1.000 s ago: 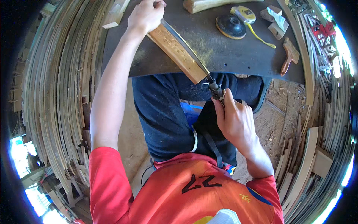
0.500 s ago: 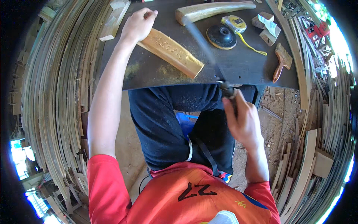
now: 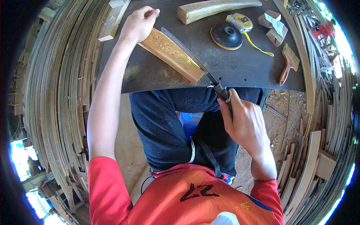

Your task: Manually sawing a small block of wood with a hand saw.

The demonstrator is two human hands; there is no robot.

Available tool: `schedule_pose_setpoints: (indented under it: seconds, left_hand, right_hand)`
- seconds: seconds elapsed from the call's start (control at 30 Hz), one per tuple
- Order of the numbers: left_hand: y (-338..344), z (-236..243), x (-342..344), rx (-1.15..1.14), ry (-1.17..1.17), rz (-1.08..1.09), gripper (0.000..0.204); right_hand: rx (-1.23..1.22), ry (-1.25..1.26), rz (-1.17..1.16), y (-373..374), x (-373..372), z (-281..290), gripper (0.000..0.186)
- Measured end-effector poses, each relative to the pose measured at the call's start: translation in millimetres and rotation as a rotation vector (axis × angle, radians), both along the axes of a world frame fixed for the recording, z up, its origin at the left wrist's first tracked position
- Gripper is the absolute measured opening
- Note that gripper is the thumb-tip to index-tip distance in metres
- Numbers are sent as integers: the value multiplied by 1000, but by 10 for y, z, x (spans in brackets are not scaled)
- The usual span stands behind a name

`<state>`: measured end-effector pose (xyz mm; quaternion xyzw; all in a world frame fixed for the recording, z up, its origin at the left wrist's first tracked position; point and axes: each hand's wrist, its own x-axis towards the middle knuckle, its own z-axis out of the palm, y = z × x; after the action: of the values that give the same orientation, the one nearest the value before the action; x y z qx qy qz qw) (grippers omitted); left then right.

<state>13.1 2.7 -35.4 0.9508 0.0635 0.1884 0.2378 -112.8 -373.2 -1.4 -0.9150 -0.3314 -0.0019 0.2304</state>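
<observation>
My left hand is closed on the far left end of a wooden block, which lies slantwise on the dark tabletop. The block's upper face is rough and dusted with crumbs of wood. In my right hand, near the table's front edge, is the dark handle of a long, thin grey file. Its blade runs along the block's right edge, its tip close to my left hand. Whether the blade touches the wood all along is hard to tell.
Sawdust is scattered over the dark table. Farther back lie a curved wooden piece, a round black disc, a yellow tape measure, small wood blocks and a brush. Stacked wood strips flank both sides.
The file has swung left, from apart over the tabletop to alongside the block's right edge. My right hand has shifted slightly with it. My left hand keeps its hold on the block.
</observation>
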Motion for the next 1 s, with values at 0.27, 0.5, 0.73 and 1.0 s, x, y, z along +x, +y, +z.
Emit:
schedule_pose_setpoints:
  seconds: [0.27, 0.5, 0.73, 1.0]
  left_hand:
    - [3, 14, 45, -18, 130, 35, 39]
    - [-333, 351, -39, -67, 108, 94, 30]
    - [-429, 452, -76, -92, 219, 107, 35]
    - [-407, 490, -117, 11, 256, 217, 45]
  right_hand:
    - [23, 170, 18, -12, -367, -94, 24]
    - [9, 158, -55, 62, -379, -24, 23]
    - [-33, 153, -14, -27, -461, -67, 22]
    - [6, 182, 1, -45, -625, -77, 23]
